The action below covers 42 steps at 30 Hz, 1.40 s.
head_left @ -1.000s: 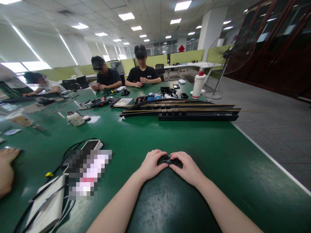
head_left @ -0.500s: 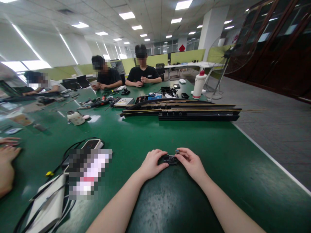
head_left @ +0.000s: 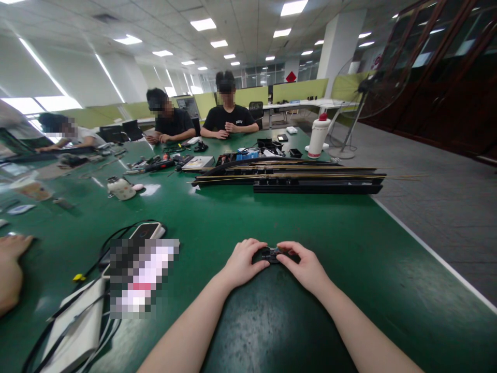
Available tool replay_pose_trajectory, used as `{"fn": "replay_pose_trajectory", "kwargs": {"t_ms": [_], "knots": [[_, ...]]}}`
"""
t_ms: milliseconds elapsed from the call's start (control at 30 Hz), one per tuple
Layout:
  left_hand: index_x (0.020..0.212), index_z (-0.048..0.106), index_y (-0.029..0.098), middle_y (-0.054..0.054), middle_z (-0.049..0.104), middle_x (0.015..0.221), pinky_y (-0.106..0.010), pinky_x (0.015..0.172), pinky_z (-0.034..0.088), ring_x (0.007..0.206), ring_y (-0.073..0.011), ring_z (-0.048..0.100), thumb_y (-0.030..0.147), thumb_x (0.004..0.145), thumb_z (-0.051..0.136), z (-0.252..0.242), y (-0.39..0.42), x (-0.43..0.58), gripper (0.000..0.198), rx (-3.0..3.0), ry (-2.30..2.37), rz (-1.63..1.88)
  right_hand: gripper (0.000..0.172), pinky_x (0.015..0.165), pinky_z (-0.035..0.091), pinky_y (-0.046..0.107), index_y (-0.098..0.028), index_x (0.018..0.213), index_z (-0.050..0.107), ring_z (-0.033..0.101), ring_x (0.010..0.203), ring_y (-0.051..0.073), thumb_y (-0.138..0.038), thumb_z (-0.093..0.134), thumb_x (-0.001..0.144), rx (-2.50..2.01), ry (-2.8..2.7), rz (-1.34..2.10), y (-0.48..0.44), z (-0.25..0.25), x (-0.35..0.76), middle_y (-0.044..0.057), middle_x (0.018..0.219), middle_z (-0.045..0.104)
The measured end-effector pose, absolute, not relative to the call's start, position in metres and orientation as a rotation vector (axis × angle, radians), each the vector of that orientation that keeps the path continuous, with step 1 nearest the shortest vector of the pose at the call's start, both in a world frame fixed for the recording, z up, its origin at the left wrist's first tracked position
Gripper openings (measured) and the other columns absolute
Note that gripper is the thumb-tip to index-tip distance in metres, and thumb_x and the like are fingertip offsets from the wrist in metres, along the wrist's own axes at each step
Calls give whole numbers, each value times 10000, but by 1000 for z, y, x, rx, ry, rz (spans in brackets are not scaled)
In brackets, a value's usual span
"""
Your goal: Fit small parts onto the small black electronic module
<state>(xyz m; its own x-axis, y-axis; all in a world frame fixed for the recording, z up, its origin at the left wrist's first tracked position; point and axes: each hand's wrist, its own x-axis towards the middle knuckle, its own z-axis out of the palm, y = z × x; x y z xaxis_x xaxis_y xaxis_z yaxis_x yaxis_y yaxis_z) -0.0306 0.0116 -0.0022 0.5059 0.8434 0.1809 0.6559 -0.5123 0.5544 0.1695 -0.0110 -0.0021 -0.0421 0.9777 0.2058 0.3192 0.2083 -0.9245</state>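
Observation:
A small black plastic part [head_left: 269,255] rests on the green tabletop [head_left: 248,217] in front of me. My left hand [head_left: 245,261] is closed on its left side, thumb at the near edge and fingers at the far edge. Over the part's right end, my right hand [head_left: 303,263] pinches a small piece with a bluish-green edge [head_left: 278,249]. That piece is mostly covered by the fingertips. Whether it touches the black part I cannot tell.
Long black trim pieces [head_left: 318,187] with thin brass-coloured rods lie across the table ahead. To the left are a phone [head_left: 147,231], cables and a white box [head_left: 75,326]. Another person's hand [head_left: 13,248] rests at the left edge. A white bottle [head_left: 318,135] stands farther back.
My right hand has moved slightly left and down, bringing its small piece from above the black part's right end onto or over it. My left hand stays put.

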Motion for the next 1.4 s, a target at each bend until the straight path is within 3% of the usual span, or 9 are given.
{"fn": "replay_pose_trajectory", "kwargs": {"t_ms": [167,433,700,1400], "knots": [[1158,547,244,-42,584,1087,-364,896,391,1029,-228,510,321,779,659,-4,12,-31,402,2335,1244,603,194,842,474,379,-255,942,671,592,907,206,-188,616,769,-1191,-1864,717,-14,4,169,37,927,680],[1161,547,239,-35,585,1093,-357,906,398,1040,-219,515,310,779,662,-4,11,-30,405,2344,1245,612,215,913,435,441,-263,924,690,554,1007,243,-171,651,734,-1304,-2031,587,-11,-1,169,58,1035,642],[1217,513,219,-60,569,1149,-379,916,397,1064,-233,503,284,813,624,-3,11,-27,424,2330,1259,613,480,998,398,435,-230,1168,567,538,1122,236,-169,633,696,-1360,-1823,785,-9,-4,177,72,1193,602],[1190,524,219,-60,587,1132,-381,913,410,1061,-220,519,292,882,526,-6,13,-28,316,2327,1290,652,435,961,423,430,-227,1159,552,587,1033,225,-218,617,729,-1405,-1822,676,-9,-10,171,72,1079,648]]}}
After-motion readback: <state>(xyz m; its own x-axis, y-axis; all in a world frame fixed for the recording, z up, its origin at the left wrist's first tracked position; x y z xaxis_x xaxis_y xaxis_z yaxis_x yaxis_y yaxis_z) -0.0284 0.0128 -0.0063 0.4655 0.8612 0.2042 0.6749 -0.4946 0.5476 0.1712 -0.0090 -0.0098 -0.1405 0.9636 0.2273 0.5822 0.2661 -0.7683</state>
